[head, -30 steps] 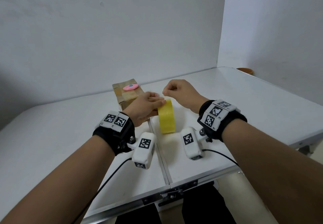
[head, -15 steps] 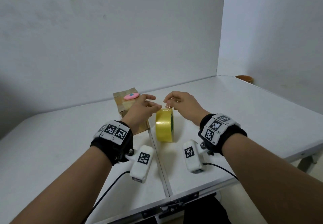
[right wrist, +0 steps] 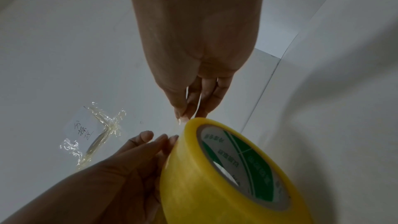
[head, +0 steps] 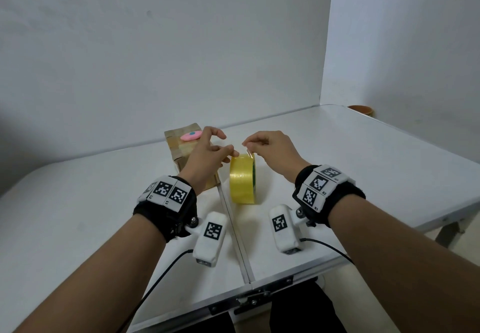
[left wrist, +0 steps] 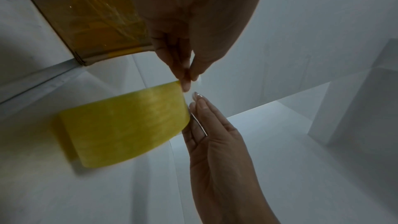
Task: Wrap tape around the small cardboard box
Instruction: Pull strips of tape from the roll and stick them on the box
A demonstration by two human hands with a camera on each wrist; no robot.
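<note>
A yellow tape roll (head: pixel 242 179) stands on its edge on the white table (head: pixel 363 176), with its green-printed core (right wrist: pixel 241 157) facing right. My right hand (head: pixel 249 146) pinches the loose tape end at the top of the roll, a short clear strip (right wrist: pixel 197 106) lifted off it. My left hand (head: pixel 228 152) lays its fairly straight fingertips (right wrist: pixel 161 140) against the roll's upper left side. The small cardboard box (head: pixel 181 150), with some tape on it, stands just behind my left hand, which partly covers it.
A pink oval thing (head: pixel 191 136) lies on top of the box. An orange-brown bowl (head: pixel 362 110) sits at the table's far right edge. A seam (head: pixel 233 228) runs down the table's middle. A paper note under crumpled clear tape (right wrist: pixel 92 132) sticks to the white wall.
My left hand has slid from over the roll's top to its upper left side. The roll has turned to show its core. My right hand now pinches the tape end.
</note>
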